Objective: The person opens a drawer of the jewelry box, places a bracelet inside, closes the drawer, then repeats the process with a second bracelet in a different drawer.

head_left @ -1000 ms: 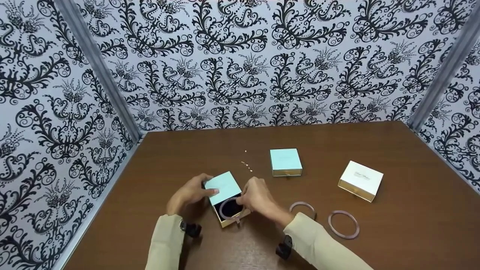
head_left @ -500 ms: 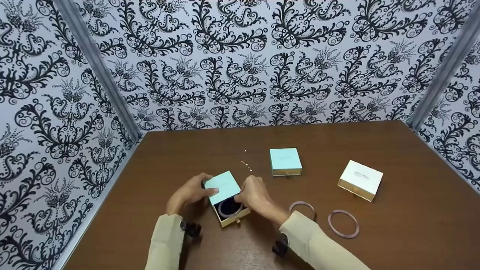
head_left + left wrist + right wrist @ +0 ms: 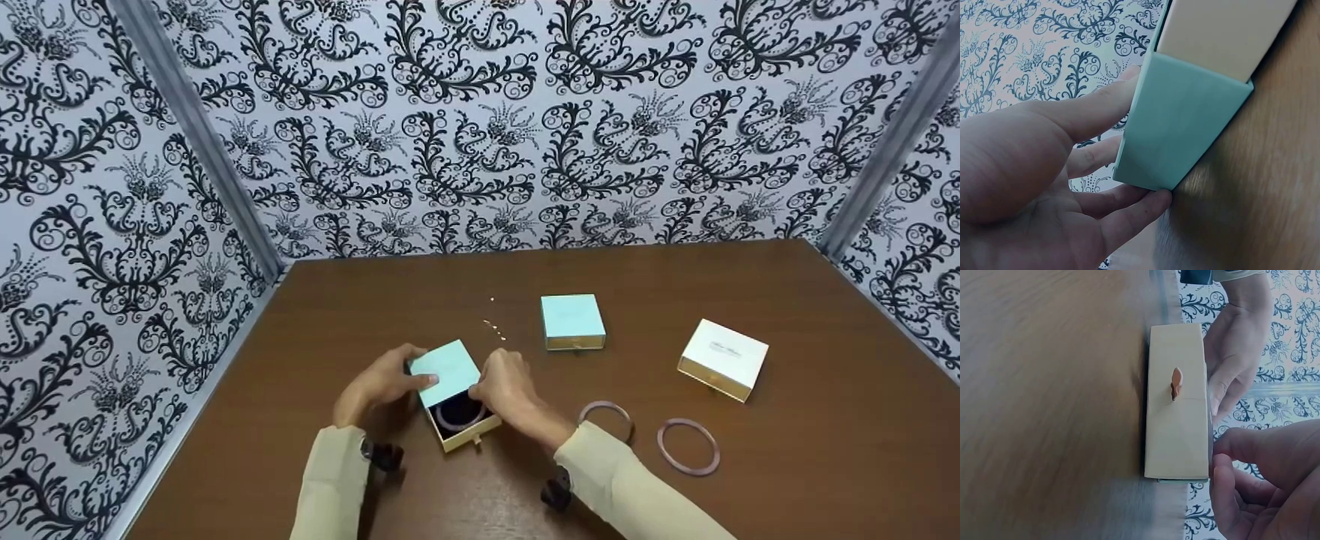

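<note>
My left hand point(image 3: 382, 382) holds a mint-green gift box point(image 3: 448, 367), thumb on the lid and fingers around the far side. In the left wrist view, the fingertips reach the lower end of the mint sleeve point(image 3: 1179, 121). The box's cream drawer point(image 3: 472, 435) is pulled partway out and has a dark lining. Inside it lies a pale purple bangle point(image 3: 450, 427), partly covered by my right hand point(image 3: 508, 386), which pinches it at the right edge. In the right wrist view, thumb and forefinger meet at the drawer's upper edge; a small tab point(image 3: 1177, 379) sticks out of its front.
Two more purple bangles, a nearer one point(image 3: 713, 452) and one partly behind the right forearm point(image 3: 604, 405), lie on the brown table point(image 3: 360, 300). Another mint box point(image 3: 573, 319) and a white box point(image 3: 724, 352) stand farther back, both closed. Small pale specks point(image 3: 493, 328) lie behind the held box.
The bangle has gone down from a tilt over the drawer's front edge to lying inside the drawer. My right hand has shifted slightly forward and left; my left hand has stayed put.
</note>
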Motion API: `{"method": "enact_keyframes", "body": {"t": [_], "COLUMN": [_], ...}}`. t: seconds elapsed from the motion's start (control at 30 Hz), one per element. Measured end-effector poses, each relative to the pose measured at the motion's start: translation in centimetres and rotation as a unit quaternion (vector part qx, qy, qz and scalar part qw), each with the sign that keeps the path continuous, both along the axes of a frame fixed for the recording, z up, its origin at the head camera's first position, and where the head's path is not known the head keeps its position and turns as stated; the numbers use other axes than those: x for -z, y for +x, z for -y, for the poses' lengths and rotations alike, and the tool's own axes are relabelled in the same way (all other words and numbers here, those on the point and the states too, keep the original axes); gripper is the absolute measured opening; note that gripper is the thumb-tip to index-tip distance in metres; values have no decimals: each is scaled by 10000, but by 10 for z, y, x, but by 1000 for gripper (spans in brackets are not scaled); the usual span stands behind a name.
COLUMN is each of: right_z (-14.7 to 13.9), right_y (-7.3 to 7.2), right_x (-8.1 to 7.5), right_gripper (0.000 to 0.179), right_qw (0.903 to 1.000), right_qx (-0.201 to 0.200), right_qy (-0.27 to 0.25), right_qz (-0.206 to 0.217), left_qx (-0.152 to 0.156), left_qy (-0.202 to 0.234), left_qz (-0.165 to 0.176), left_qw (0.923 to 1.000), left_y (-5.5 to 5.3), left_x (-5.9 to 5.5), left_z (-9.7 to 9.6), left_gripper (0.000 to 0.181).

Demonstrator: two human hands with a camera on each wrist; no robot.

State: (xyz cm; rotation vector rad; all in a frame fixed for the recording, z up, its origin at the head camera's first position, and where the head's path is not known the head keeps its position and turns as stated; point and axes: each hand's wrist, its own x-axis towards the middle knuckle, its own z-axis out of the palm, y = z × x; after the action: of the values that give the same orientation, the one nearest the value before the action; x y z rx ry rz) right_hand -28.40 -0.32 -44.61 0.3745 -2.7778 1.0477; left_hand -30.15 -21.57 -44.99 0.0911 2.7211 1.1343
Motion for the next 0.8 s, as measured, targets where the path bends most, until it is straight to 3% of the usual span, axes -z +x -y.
{"method": "enact_keyframes", "body": {"t": [0.13, 0.47, 0.8], "right_z": [1, 0, -4], "right_y": [-1, -2, 1], "right_x": [1, 7, 7], "right_gripper": [47, 44, 28], "right_qw": [9993, 9993, 9989], "right_qx": [62, -56, -167], "right_qy": [256, 194, 269], "right_qz": [-276, -325, -356], "left_qx": [-10, -51, -8], "left_qy": [47, -4, 6], "left_qz": [26, 24, -72], "left_qw": [10000, 10000, 10000], "left_y": [0, 0, 0], "left_x": [-1, 0, 1], "left_z": [0, -1, 0], "left_gripper": [52, 53, 53]}}
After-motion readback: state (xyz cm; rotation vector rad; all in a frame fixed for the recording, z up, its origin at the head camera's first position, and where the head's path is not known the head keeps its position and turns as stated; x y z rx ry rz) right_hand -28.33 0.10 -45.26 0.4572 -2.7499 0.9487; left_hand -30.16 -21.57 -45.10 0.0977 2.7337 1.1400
